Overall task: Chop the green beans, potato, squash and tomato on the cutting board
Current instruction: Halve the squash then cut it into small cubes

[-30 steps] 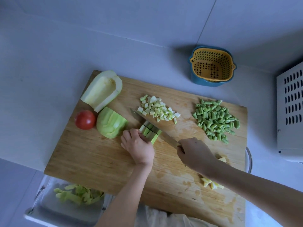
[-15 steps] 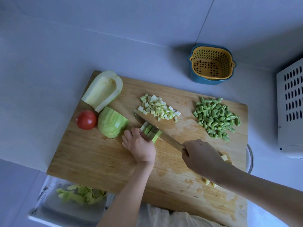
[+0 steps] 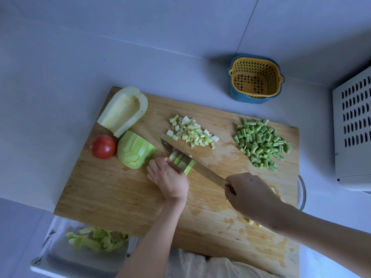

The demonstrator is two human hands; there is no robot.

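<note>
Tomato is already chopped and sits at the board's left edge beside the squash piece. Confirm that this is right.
Not right. The head view shows the tomato whole, not chopped. It does sit at the left edge of the cutting board beside the squash piece.

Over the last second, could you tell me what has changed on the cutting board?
The right hand has drawn the knife slightly back toward the person, blade across the squash strips. The left hand still holds those strips. Nothing was let go. The tomato, squash half, squash chunk, diced squash, chopped beans and basket stayed put.
</note>
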